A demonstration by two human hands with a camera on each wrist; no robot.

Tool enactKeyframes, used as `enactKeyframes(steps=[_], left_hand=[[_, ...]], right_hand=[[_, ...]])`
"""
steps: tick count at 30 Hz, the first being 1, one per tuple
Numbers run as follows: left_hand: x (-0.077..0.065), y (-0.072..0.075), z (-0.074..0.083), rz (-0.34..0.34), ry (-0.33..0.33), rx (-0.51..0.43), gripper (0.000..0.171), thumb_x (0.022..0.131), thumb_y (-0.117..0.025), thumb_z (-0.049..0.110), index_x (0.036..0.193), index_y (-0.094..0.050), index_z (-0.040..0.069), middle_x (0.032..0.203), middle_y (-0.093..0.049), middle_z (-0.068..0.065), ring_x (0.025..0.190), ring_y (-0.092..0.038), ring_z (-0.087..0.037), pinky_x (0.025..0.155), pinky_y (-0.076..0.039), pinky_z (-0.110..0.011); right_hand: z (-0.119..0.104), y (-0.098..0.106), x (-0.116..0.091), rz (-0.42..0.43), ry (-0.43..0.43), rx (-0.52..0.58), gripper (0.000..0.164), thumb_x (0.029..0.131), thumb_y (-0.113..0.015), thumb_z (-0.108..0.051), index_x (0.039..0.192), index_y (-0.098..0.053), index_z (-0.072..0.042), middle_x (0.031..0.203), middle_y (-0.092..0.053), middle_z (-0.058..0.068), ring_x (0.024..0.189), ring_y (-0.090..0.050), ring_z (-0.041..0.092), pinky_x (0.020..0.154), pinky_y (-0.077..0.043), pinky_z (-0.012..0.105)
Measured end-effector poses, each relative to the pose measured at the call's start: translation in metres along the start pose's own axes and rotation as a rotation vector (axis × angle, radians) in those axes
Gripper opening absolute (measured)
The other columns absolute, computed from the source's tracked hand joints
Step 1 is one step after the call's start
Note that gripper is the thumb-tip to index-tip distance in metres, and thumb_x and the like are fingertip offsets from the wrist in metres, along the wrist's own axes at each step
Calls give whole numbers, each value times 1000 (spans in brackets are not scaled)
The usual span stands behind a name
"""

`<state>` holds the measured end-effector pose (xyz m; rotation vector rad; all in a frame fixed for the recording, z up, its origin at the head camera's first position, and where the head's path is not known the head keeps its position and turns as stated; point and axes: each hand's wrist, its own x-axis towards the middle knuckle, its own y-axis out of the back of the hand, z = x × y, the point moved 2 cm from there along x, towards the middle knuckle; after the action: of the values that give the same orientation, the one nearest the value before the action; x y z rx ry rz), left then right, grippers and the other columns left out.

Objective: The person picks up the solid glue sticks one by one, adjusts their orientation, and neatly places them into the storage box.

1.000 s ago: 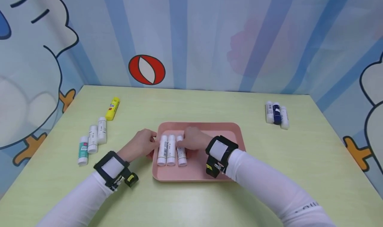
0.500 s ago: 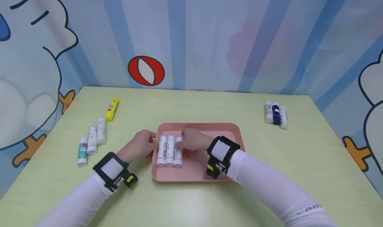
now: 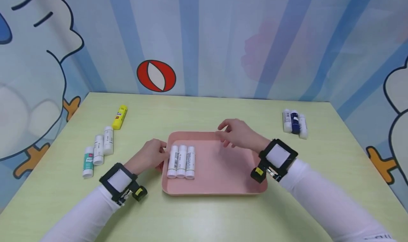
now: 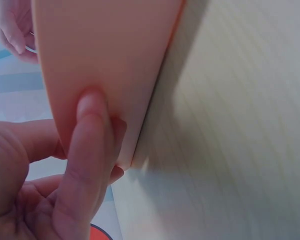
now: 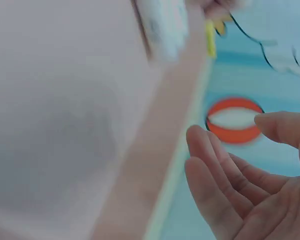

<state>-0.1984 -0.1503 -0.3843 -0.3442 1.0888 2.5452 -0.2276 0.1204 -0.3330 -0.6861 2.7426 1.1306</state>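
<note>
Three white glue sticks [image 3: 181, 162] lie side by side at the left end of a pink tray [image 3: 223, 186]. My left hand [image 3: 149, 155] holds the tray at its left rim; in the left wrist view its fingers [image 4: 87, 145] press on the outer wall, and one passes behind the rim. Above the tray's far edge, my right hand [image 3: 240, 134] is raised with nothing in it. Its fingers [image 5: 210, 195] are spread and loosely bent in the right wrist view, apart from the thumb. The right wrist view blurs the glue sticks [image 5: 165, 30].
Left of the tray lie a yellow glue stick [image 3: 119, 117], two white ones [image 3: 103, 145] and a green-and-white one [image 3: 88, 161]. A dark blue glue stick [image 3: 294, 122] lies between two white ones at the far right. A printed curtain [image 3: 220, 40] hangs behind the table.
My right hand slid the third white glue stick left against the other two, let go, and moved up and right to the tray's far edge. The left hand has stayed at the rim.
</note>
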Motion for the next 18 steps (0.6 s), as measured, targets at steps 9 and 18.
enactKeyframes(steps=[9,18], left_hand=[[0,0,0,3,2,15,25,95,-57,6,117,-62,-4,76,-62,-9,59,-61,-18,54,-50,-26],[0,0,-2,2,8,0,24,96,-57,7,117,-63,-3,77,-62,-9,60,-61,-19,54,-50,-27]], right_hand=[[40,79,-18,216,-16,-21,45,99,-54,-30,128,-51,5,103,-65,18,85,-68,25,71,-55,33],[93,109,-24,393,-125,-125,63,100,-48,-42,136,-41,10,127,-49,30,109,-53,42,87,-46,51]])
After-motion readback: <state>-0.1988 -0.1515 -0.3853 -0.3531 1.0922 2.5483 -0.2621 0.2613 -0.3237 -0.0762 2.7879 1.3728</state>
